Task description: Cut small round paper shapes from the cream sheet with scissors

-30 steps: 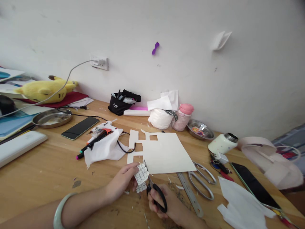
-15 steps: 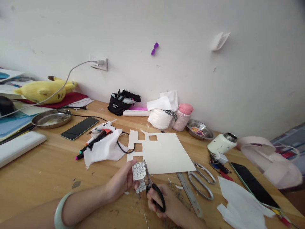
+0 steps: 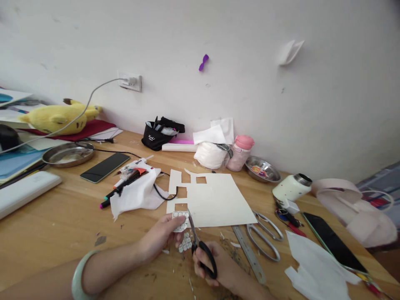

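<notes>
A small white paper piece (image 3: 180,221) printed with black-outlined circles is pinched in my left hand (image 3: 167,235), the thumb lying over its face. My right hand (image 3: 212,262) grips black-handled scissors (image 3: 206,257), fingers through the loops. The blades point up and away, close beside the paper's right edge; I cannot tell whether they touch it. Below, a second cut piece with circles (image 3: 185,243) lies on the table between my hands. Just beyond is a cream sheet of card (image 3: 218,200) with square holes cut from its left side.
To the right lie a steel ruler (image 3: 249,253), large silver-handled scissors (image 3: 265,237), torn white paper (image 3: 315,266) and a phone (image 3: 334,241). On the left are a glue gun (image 3: 134,166), markers (image 3: 120,189), crumpled white cloth or paper (image 3: 140,196) and another phone (image 3: 104,167). Scraps dot the wooden table (image 3: 75,216).
My left hand has shifted the paper piece slightly left and its thumb now covers part of the face. The scissors stay nearly in place.
</notes>
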Available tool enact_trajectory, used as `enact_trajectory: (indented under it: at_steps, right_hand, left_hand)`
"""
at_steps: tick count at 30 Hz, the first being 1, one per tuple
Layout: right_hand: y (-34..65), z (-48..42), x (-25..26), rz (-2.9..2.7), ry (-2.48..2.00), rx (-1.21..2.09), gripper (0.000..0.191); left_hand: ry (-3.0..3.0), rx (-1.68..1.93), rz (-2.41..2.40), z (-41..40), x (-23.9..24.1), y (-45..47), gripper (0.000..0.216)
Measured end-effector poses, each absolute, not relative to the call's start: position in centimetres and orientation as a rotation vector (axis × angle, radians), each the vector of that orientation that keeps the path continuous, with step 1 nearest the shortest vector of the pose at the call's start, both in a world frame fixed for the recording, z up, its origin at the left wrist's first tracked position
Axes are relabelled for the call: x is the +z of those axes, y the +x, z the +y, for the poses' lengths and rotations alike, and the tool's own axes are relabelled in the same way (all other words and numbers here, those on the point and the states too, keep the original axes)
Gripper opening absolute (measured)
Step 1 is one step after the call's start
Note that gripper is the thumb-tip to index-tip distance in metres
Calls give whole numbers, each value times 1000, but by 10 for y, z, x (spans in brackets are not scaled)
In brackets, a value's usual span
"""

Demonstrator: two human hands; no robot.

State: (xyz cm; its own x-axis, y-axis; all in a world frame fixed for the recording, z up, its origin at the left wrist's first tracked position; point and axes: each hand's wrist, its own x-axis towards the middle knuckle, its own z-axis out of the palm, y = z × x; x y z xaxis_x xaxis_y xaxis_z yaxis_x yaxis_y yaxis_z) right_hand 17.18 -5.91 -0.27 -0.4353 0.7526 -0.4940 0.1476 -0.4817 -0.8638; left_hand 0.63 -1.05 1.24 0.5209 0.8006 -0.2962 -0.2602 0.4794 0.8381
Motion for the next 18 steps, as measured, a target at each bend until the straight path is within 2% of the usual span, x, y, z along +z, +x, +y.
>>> enact_trajectory:
  at_steps: [6,18]
  right_hand:
    - [173,-60,0,-1291,-1279,1971,59]
    - [173,-59,1,-1321,-1256,1975,60]
  left_hand:
    - [971,689,809,-11,11,5,39]
    - [927,693,869,-11,12,5,37]
